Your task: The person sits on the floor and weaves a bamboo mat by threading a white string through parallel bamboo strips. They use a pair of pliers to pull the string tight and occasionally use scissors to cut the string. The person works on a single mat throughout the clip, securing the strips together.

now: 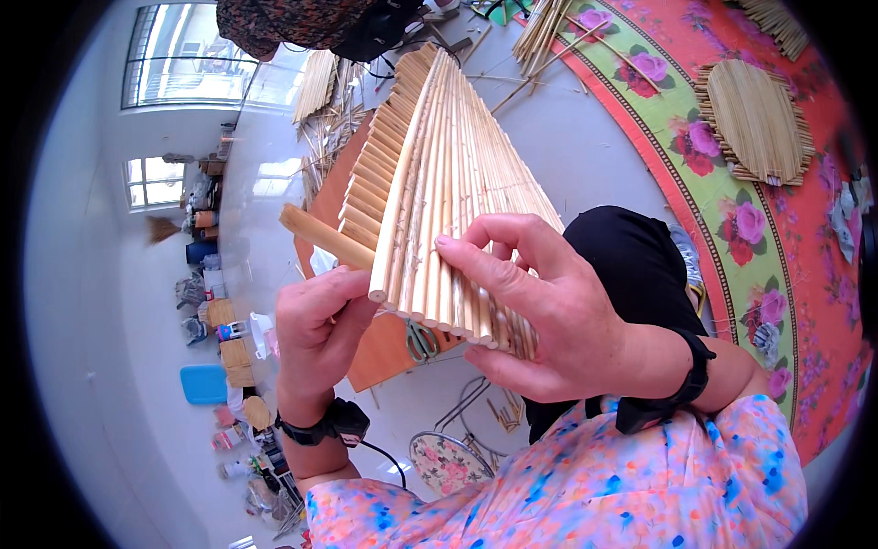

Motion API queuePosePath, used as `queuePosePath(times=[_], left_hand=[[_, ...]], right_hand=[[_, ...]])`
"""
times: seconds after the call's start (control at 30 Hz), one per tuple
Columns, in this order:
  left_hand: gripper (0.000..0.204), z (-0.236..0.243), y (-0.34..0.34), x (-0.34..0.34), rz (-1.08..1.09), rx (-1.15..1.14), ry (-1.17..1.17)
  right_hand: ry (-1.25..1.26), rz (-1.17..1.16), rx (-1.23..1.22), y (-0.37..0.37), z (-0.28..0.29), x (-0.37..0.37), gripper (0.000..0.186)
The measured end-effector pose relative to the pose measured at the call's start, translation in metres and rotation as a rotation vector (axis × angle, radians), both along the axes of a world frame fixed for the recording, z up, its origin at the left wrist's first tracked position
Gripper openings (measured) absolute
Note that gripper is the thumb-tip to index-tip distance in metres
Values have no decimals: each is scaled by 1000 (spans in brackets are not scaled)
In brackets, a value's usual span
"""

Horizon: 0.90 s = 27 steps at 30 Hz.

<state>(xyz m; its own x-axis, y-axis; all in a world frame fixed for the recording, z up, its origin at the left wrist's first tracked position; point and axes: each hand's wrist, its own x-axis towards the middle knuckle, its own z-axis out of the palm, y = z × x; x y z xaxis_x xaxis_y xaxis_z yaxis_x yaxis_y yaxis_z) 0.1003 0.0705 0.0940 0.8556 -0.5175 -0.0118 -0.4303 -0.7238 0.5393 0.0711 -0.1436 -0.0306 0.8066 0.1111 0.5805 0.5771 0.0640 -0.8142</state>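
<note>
- Bamboo-rod panel (457, 174) tilts above the counter (380, 359).
- Left hand (315, 320), nearly closed, pinches its near left corner; right hand (576, 311), half-open, clasps the near right edge.
- Support both sides, keeping rod ends (377, 296) level.

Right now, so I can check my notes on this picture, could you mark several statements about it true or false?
1. The right hand grips the rod panel, with the left hand at its corner. True.
2. The left hand holds the scissors. False: the scissors lie on the brown surface.
3. Black bands circle both wrists. True.
4. The cloth at the right is plain. False: the cloth is flowered.
5. A blue rectangle shows at the left. True.
</note>
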Motion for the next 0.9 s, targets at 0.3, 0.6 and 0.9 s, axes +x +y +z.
queuePosePath(times=[0.3, 0.6, 0.9], left_hand=[[14, -13, 1, 1, -46, -62, -107], [13, -20, 1, 0, -57, -106, -163], [13, -23, 1, 1, -90, -124, -208]], right_hand=[[-10, -2, 77, 8, -8, 2, 72], [-12, 13, 86, 9, -8, 3, 74], [-16, 10, 79, 10, -7, 2, 75]])
